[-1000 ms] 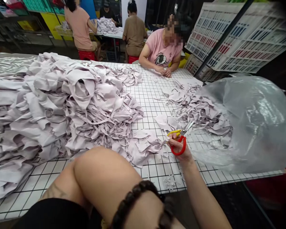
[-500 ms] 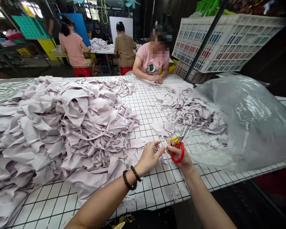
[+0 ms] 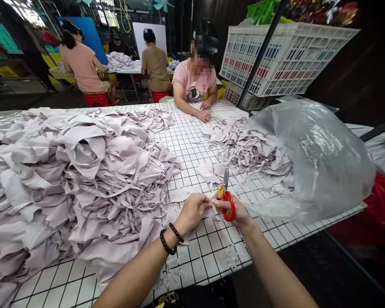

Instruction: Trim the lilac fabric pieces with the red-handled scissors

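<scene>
My right hand (image 3: 239, 213) is closed around scissors (image 3: 229, 206) with one red and one yellow handle loop, their blades pointing away from me over the table. Close beside it, my left hand (image 3: 192, 213), with two dark beaded bracelets at the wrist, has its fingertips pinched together on a small pale fabric piece between the hands. Most of that piece is hidden by the fingers. Under and beyond the hands lie loose pale lilac fabric pieces (image 3: 210, 172). A big heap of the same fabric (image 3: 115, 171) fills the left of the table.
The table (image 3: 192, 141) has a white top with a black grid and scraps near its front edge. A smaller fabric pile (image 3: 253, 149) lies right, against a clear plastic bag (image 3: 321, 158). A co-worker (image 3: 195, 81) sits opposite. White crates (image 3: 276, 60) stand behind.
My left fingers were apart and are now pinched together near the right hand. The scissors have turned more upright. The whole view has shifted slightly, and the co-worker's hands have moved apart.
</scene>
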The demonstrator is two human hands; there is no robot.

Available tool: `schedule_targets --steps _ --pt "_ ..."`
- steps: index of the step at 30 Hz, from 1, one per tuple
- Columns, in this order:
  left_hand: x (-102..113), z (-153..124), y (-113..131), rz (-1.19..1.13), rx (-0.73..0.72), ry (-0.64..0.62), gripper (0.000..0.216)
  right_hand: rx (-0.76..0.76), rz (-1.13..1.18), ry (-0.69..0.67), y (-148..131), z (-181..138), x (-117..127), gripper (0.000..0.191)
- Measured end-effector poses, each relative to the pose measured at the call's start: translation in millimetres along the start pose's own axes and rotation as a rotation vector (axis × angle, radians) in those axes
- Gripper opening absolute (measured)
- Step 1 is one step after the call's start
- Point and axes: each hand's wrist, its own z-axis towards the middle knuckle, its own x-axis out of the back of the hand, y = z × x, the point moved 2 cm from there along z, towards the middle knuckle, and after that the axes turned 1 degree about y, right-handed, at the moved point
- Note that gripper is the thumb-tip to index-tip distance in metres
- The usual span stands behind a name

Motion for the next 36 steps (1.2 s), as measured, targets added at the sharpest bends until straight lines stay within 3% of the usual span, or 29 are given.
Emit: schedule_targets --steps 8,17,20,27,33,36 --pt "-2 1 6 -0.205 0.231 -0.225 0.028 0.12 -0.098 -0.041 -9 -7 0 0.03" --pt "-1 -7 2 -0.468 0.513 -0.45 0.022 0.218 -0.162 -0.063 -12 -15 -13 0.031" --pt "-2 -9 1 -0.537 0.51 -0.45 0.022 0.232 -0.176 -0.056 -13 -16 -17 0.031" --pt "-2 -12 6 -0.54 0.371 -0.301 0.028 0.223 -0.258 -0.016 -15 -18 -13 0.025" --pt "-1 -11 9 -0.515 0.363 -0.312 0.029 0.231 -0.551 0.027 -17 -21 -9 0.019" --pt "-2 -11 11 -0.527 0.344 -0.321 0.03 0.33 -0.738 0.006 -21 -23 -10 0.012"
